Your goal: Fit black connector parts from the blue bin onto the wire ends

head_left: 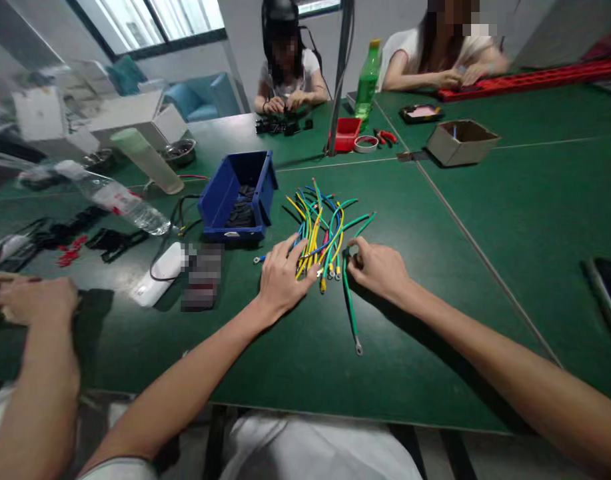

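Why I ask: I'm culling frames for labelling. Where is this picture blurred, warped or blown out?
Head view: sharp at centre on the left hand, right hand and wires; smeared at the left edge around the plastic bottle; window blown out; wide lens stretches the bottom corners.

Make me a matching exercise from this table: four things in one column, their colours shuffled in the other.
Things:
1. plastic bin
2. long wire pinched by the right hand
3. cardboard box
4. small tray by the post

Colours:
a. red
b. blue
c. green
d. brown

Pairs: 1-b, 2-c, 3-d, 4-a
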{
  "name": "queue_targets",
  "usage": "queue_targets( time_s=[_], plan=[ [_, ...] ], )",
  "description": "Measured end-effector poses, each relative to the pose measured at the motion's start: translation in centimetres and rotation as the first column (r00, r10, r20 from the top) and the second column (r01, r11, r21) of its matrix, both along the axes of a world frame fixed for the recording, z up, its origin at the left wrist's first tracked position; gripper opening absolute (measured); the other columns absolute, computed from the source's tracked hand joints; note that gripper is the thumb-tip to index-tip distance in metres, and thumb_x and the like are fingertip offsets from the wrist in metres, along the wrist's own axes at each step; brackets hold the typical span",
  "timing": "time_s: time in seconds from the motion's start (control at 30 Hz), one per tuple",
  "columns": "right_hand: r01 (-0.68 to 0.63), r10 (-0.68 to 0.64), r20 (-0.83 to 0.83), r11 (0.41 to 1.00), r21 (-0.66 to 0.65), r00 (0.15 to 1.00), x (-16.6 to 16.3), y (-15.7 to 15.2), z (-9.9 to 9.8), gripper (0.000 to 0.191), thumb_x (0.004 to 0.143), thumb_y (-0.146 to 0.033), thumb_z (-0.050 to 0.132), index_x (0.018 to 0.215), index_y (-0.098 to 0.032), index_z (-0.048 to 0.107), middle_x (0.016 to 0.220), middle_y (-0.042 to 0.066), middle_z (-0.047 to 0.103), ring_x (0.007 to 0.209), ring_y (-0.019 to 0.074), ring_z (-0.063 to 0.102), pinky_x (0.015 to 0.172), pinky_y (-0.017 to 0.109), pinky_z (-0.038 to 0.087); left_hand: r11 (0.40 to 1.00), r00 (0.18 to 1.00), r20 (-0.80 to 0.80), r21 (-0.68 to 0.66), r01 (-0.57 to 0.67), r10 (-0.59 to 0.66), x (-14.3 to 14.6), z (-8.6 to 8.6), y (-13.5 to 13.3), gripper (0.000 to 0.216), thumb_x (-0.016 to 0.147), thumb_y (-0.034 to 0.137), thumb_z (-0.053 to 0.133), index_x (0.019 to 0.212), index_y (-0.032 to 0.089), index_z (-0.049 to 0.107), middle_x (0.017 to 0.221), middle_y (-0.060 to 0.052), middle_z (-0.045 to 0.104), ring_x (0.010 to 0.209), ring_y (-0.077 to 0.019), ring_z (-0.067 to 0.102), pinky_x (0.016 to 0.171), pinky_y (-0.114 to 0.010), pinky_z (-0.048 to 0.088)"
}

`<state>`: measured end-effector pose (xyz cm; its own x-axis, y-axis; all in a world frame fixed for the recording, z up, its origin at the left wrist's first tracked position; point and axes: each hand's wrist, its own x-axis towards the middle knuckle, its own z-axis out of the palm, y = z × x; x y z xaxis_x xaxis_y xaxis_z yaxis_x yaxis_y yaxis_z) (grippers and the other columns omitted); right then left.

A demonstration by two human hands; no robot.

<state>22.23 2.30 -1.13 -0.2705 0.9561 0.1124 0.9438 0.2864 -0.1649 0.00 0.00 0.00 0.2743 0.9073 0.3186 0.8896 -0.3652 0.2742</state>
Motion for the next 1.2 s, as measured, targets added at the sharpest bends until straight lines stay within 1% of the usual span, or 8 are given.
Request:
queue_targets(
  time_s=[0.1,0.2,0.33,0.53,0.73,0.83,0.93,1.2],
  plan=[
    [0.006,-0.004,0.021,0.998,-0.058,1.000,-0.6,0.2,0.3,0.032,0.086,-0.047,0.044,0.104,-0.021,0.053,0.068,0.004,0.068,0.063,0.0226,0.064,0.051,0.026,0.020,0.997,0.997,-0.073,-0.081,0.003,-0.009,-1.2,-0.1,-0.4,0.074,0.077,0.061,0.055,0.137,0.019,0.041,0.145,-0.012,0.039,0.130,-0.0320,0.037,0.106,-0.049,0.033],
    [-0.002,0.002,0.000,0.990,-0.143,1.000,-0.4,0.3,0.9,0.038,0.084,-0.052,0.048,0.104,-0.020,0.051,0.064,0.002,0.066,0.060,0.0215,0.063,0.050,0.026,0.022,0.990,0.991,-0.129,-0.136,-0.035,0.017,-1.8,0.1,-0.5,0.089,0.067,0.068,0.061,0.139,0.020,0.039,0.144,-0.015,0.038,0.129,-0.0378,0.037,0.104,-0.056,0.034],
    [0.003,0.001,0.012,0.956,-0.294,1.000,1.3,0.2,2.0,0.031,0.084,-0.034,0.049,0.112,-0.021,0.047,0.062,-0.002,0.065,0.056,0.0190,0.063,0.049,0.026,0.026,0.983,0.996,-0.084,-0.178,-0.038,0.024,-1.5,0.3,-1.0,0.072,0.078,0.056,0.058,0.136,0.018,0.041,0.134,-0.015,0.049,0.117,-0.0331,0.050,0.094,-0.050,0.045],
    [0.091,-0.122,-0.046,0.901,-0.425,0.991,3.8,0.8,3.2,0.041,0.081,-0.039,0.053,0.116,-0.021,0.046,0.067,-0.002,0.067,0.060,0.0182,0.064,0.055,0.026,0.037,0.975,0.964,0.162,-0.041,0.218,-0.209,-1.5,-0.1,-1.4,0.047,0.085,0.034,0.054,0.127,0.014,0.048,0.130,-0.013,0.054,0.116,-0.0230,0.054,0.099,-0.036,0.048],
    [0.176,-0.319,-0.253,0.870,-0.461,0.913,5.1,2.6,2.2,0.052,0.069,-0.030,0.059,0.119,-0.018,0.049,0.071,-0.001,0.067,0.062,0.0167,0.064,0.061,0.026,0.045,0.975,0.962,0.168,-0.016,0.222,-0.216,-2.2,-0.2,-0.3,0.040,0.084,0.029,0.054,0.122,0.015,0.052,0.121,-0.012,0.059,0.110,-0.0241,0.057,0.093,-0.040,0.050],
    [0.194,-0.353,-0.291,0.867,-0.458,0.889,5.2,2.4,1.4,0.053,0.067,-0.031,0.060,0.118,-0.017,0.053,0.071,0.001,0.067,0.061,0.0178,0.063,0.062,0.029,0.046,0.979,0.970,0.153,-0.050,0.196,-0.187,-2.2,-0.2,-0.1,0.040,0.084,0.032,0.054,0.120,0.016,0.053,0.118,-0.011,0.061,0.107,-0.0248,0.057,0.090,-0.041,0.049],
    [0.210,-0.413,-0.414,0.866,-0.453,0.811,5.0,1.7,0.9,0.055,0.067,-0.032,0.060,0.119,-0.016,0.053,0.071,0.001,0.066,0.061,0.0179,0.063,0.061,0.029,0.048,0.980,0.971,0.170,-0.072,0.184,-0.170,-2.0,-0.4,0.1,0.039,0.084,0.033,0.053,0.119,0.015,0.053,0.115,-0.010,0.062,0.105,-0.0241,0.058,0.089,-0.040,0.048],
    [0.381,-0.459,-0.629,0.885,-0.266,0.627,5.3,1.6,0.2,0.063,0.062,-0.029,0.069,0.121,-0.019,0.047,0.078,0.002,0.063,0.063,0.0170,0.063,0.060,0.030,0.052,0.976,0.971,0.158,-0.091,0.198,-0.182,-2.0,-0.8,0.7,0.040,0.084,0.038,0.052,0.116,0.015,0.053,0.115,-0.009,0.061,0.104,-0.0248,0.056,0.087,-0.040,0.045]
  ],
)
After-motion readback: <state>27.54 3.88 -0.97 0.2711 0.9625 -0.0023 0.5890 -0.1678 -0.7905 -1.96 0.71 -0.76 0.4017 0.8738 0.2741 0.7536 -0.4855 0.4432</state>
